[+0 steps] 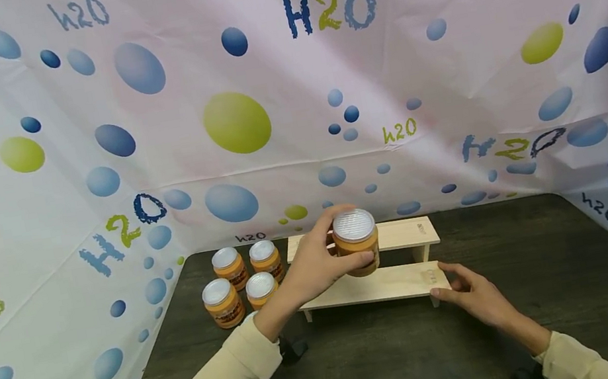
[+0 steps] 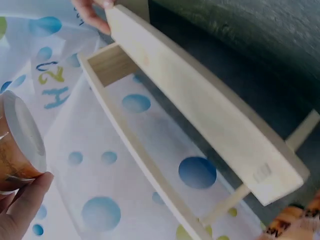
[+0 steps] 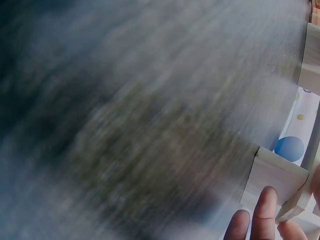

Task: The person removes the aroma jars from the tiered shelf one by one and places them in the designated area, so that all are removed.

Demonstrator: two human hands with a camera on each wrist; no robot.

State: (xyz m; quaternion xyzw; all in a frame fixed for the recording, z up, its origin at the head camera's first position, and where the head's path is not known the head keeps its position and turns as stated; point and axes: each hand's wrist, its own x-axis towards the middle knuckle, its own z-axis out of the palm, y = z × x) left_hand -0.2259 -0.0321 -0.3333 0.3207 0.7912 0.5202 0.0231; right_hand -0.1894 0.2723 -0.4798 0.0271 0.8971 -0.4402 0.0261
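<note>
My left hand (image 1: 313,265) grips a jar (image 1: 357,242) with a pale ribbed lid and orange-brown sides. The jar is held upright above a two-step wooden shelf (image 1: 383,283), apart from its boards. In the left wrist view, part of the same jar (image 2: 22,135) shows at the left edge, with the thumb low on its side. My right hand (image 1: 476,298) holds the right end of the lower board, thumb at the front corner and fingers at the end. The right wrist view shows fingertips (image 3: 265,215) beside the shelf's leg (image 3: 275,177).
Several similar jars (image 1: 225,303) stand on the dark table (image 1: 380,358) left of the shelf; my left forearm partly covers one. Behind the shelf's upper board (image 1: 402,233) rises a white backdrop (image 1: 284,72) with coloured drops, which also closes off both sides.
</note>
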